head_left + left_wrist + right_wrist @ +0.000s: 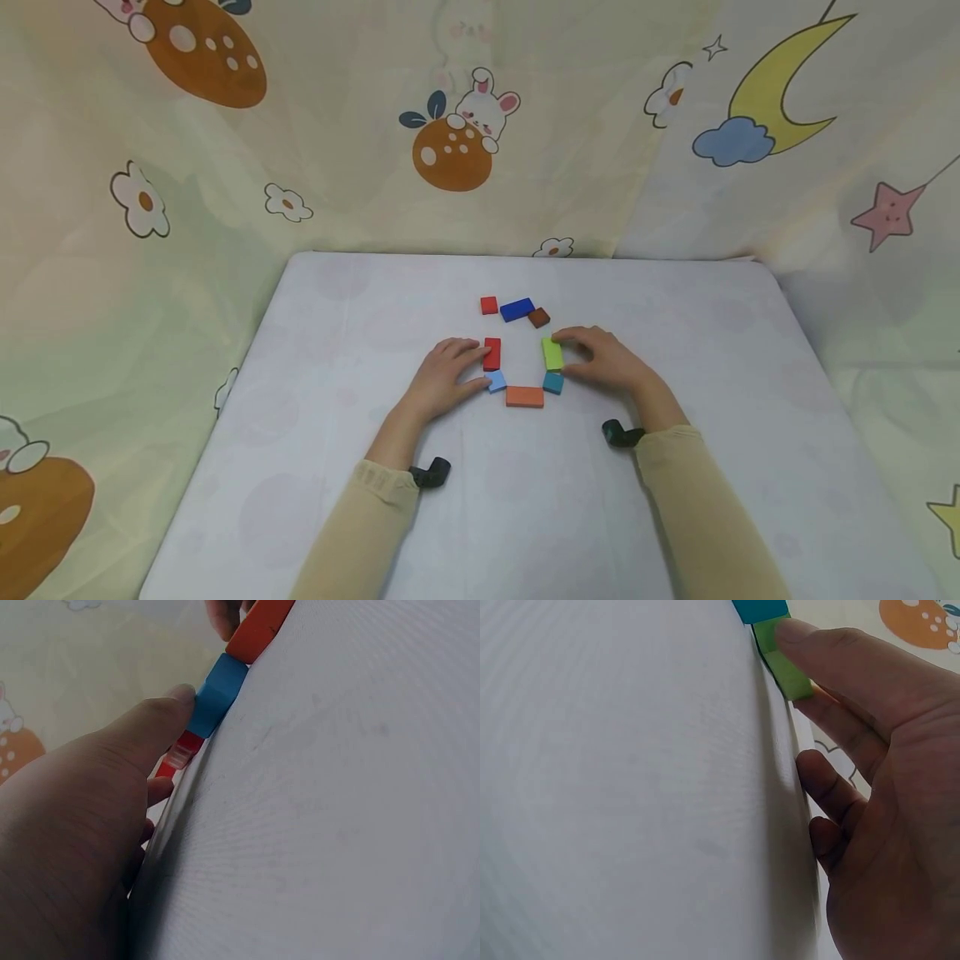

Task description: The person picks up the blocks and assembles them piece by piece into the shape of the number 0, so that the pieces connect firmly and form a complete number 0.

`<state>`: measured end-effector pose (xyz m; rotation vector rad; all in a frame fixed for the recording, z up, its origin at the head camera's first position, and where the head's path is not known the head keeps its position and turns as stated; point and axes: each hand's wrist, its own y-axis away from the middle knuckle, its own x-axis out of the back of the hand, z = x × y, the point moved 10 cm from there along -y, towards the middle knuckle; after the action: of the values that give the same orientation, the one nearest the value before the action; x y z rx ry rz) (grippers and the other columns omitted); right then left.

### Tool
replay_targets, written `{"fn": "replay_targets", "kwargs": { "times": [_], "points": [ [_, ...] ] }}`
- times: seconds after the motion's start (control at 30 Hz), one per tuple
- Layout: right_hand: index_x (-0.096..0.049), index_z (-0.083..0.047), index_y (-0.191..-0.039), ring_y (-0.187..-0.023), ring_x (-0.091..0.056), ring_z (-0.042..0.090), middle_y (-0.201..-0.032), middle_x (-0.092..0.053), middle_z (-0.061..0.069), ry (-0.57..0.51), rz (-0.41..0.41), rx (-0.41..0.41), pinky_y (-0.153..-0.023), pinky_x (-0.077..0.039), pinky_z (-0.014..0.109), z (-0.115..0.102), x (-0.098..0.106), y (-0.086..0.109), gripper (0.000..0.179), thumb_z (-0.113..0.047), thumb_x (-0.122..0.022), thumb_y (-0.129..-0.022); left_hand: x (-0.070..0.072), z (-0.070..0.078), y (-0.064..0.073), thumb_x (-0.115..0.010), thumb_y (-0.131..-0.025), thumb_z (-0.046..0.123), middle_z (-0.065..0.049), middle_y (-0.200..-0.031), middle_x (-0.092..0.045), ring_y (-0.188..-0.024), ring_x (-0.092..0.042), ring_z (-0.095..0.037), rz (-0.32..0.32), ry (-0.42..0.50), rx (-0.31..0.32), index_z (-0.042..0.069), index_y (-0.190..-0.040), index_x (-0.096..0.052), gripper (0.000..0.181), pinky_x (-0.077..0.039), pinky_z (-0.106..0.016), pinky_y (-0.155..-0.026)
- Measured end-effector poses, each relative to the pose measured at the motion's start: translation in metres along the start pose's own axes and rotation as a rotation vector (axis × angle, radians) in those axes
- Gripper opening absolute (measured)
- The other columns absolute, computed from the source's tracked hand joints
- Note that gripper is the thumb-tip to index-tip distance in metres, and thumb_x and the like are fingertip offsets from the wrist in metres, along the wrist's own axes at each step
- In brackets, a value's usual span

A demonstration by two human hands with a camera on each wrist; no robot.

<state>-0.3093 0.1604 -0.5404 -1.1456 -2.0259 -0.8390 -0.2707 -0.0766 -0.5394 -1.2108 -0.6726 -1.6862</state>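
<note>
On the table, a red block (492,354), a light blue block (496,381), an orange block (524,397), a teal block (552,382) and a lime green block (552,354) form a U open toward the far side. My left hand (446,379) lies at its left, thumb touching the light blue block (217,694) and fingertips at the red block (182,750). From the right, my right hand (609,361) pinches the green block (784,667) between thumb and index finger, one at each end. Its other fingers are loosely bent.
Beyond the U lie a small red block (489,305), a dark blue block (517,310) and a brown block (539,317), the last two close together. A pale cloth covers the table (315,333). Behind it hangs a printed curtain (337,125).
</note>
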Motion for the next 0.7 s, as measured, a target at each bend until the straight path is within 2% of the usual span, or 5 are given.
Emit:
{"fn": "replay_targets", "kwargs": {
  "times": [0.23, 0.7],
  "points": [
    [-0.046, -0.043, -0.126, -0.114, -0.043, 0.017, -0.135, -0.045, -0.009, -0.011, 0.019, 0.054, -0.097, -0.039, 0.045, -0.006, 0.0021, 0.0033, 0.054, -0.046, -0.069, -0.077, 0.0044, 0.003, 0.0012, -0.051, -0.083, 0.061, 0.007, -0.139, -0.042, -0.133, -0.031, -0.018, -0.001, 0.002, -0.001, 0.036, -0.138, -0.04, 0.062, -0.028, -0.042, -0.11],
    [-0.044, -0.047, -0.126, -0.116, -0.042, 0.018, -0.136, -0.044, -0.011, -0.001, 0.021, 0.027, -0.099, -0.038, 0.047, -0.0005, 0.0008, 0.0031, 0.055, -0.048, -0.068, -0.077, 0.0034, 0.0038, 0.0013, -0.048, -0.083, 0.064, 0.007, -0.14, -0.04, -0.133, -0.03, -0.018, -0.02, 0.004, 0.0, 0.036, -0.138, -0.038, 0.063, -0.028, -0.043, -0.11]
  ]
}}
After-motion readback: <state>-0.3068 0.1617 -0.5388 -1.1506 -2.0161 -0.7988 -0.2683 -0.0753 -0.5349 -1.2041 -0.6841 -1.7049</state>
